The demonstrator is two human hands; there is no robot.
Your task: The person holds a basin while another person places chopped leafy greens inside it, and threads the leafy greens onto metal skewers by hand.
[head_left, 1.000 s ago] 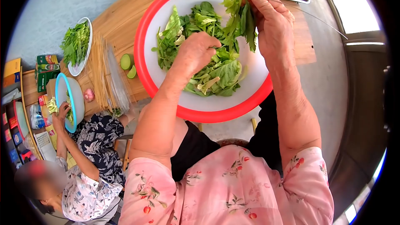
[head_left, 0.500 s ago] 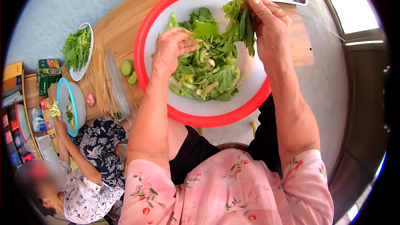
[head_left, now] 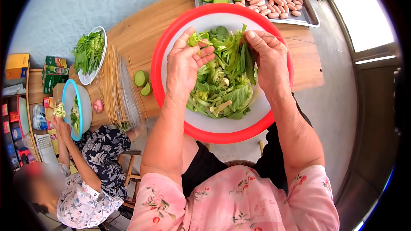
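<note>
My left hand (head_left: 187, 62) is above the left part of a red-rimmed white basin (head_left: 222, 138), thumb and fingers closed around a small pale-green leaf piece (head_left: 199, 39). Across from it, my right hand (head_left: 270, 60) pinches a thin skewer (head_left: 314, 44), whose long end sticks out to the right. Leafy greens (head_left: 245, 60) hang from the skewer beside my right fingertips. Below both hands, the basin holds a heap of loose green leaves and stems (head_left: 224, 92).
A metal tray (head_left: 311, 15) of cucumber slices and small sausages is at the back. Left on the wooden table (head_left: 137, 30) lie thin skewers (head_left: 115, 90), a cut green vegetable (head_left: 140, 78) and a plate of greens (head_left: 104, 55). Another person (head_left: 87, 201) works over a blue-rimmed basin (head_left: 70, 135).
My left hand has risen from the heap with a leaf piece. My right hand and the hanging greens are now lower over the basin. The view has shifted, showing more of the tray.
</note>
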